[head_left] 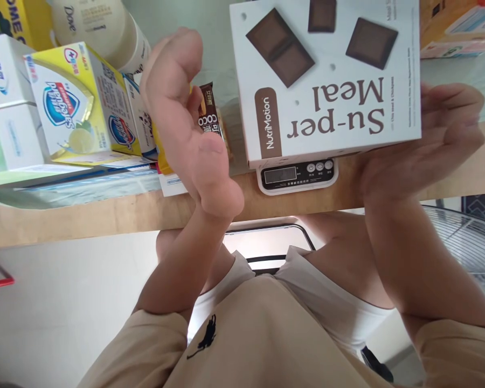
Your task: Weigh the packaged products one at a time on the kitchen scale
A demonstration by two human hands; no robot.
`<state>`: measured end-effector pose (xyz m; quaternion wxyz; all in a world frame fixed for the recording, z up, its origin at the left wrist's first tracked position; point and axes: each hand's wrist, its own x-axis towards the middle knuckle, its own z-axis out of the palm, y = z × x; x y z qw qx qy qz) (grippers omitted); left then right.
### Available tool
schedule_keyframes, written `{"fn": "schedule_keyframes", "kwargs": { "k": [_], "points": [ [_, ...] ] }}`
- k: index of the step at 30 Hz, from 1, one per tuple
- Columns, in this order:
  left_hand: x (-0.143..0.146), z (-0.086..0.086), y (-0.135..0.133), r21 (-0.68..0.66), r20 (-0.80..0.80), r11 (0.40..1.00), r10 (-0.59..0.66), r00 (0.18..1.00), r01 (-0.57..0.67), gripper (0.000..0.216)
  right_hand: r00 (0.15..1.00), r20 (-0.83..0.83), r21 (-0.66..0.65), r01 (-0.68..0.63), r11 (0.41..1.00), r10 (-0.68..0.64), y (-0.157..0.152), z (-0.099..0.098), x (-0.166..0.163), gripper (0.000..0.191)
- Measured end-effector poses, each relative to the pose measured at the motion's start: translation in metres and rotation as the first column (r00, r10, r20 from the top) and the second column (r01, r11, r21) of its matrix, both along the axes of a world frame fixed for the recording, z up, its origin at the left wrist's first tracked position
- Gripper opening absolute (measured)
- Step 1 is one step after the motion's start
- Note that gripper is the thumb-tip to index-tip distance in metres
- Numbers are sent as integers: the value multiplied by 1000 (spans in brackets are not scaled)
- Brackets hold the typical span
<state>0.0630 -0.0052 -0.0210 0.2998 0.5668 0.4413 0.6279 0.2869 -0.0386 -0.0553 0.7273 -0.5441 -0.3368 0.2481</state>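
Note:
A white "Su-per Meal" NutriMotion box (331,81) printed with chocolate squares lies on a small white kitchen scale (297,175) on the wooden table edge (84,215). My right hand (424,145) lies flat and open against the box's right side, fingers stretched along its edge. My left hand (186,113) is raised left of the box, palm showing and fingers loosely bent, with nothing visibly in it. A brown "COCO" snack bar (208,110) stands just behind that hand, partly hidden.
At the left stand a yellow Safeguard soap box (76,102), white boxes (8,102) and a Dove bottle (97,27). More boxes (456,27) sit at the top right. A fan grille (469,237) shows below the table at right.

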Motion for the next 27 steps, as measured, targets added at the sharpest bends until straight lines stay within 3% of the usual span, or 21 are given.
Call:
{"fn": "schedule_keyframes", "kwargs": {
  "k": [8, 17, 22, 27],
  "points": [
    [-5, -2, -6, 30, -4, 998, -59, 998, 59, 42, 998, -17, 60, -56, 997, 57, -2, -2, 0, 40],
    [-1, -7, -2, 25, 101, 987, -161, 982, 159, 33, 997, 25, 2, -70, 998, 70, -3, -5, 6, 37],
    [-1, -10, 4, 107, 44, 979, -181, 982, 176, 42, 995, 73, -39, -71, 997, 74, 0, -7, 10, 40],
    [-1, -15, 9, 26, 31, 984, -179, 983, 178, 47, 967, 194, -71, -152, 986, 163, -2, -12, 9, 47]
  ]
}}
